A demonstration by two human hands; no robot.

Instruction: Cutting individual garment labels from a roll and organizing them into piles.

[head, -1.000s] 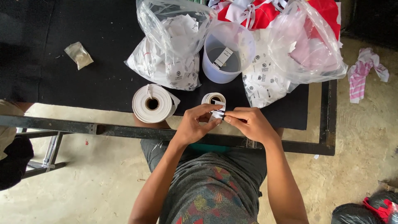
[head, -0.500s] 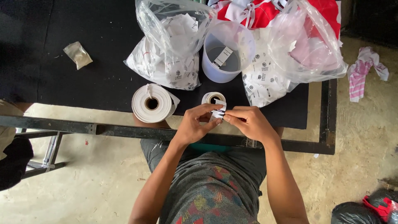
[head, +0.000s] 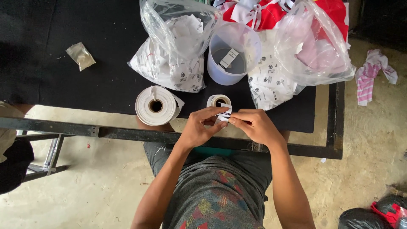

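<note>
My left hand (head: 200, 127) and my right hand (head: 254, 125) meet over the table's front edge and pinch a small white printed label (head: 224, 115) between their fingertips. Just behind the label stands a small white roll (head: 219, 101). A larger white roll of label tape (head: 156, 106) lies to the left of my left hand. Beyond the hands stands a translucent plastic jug (head: 232, 53) with one label inside.
The black-topped table (head: 51, 85) has a dark metal frame. Clear plastic bags of white labels (head: 176, 46) and of pink and red pieces (head: 316, 46) stand at the back. A small crumpled packet (head: 80, 55) lies far left. A pink striped cloth (head: 373, 72) lies on the floor.
</note>
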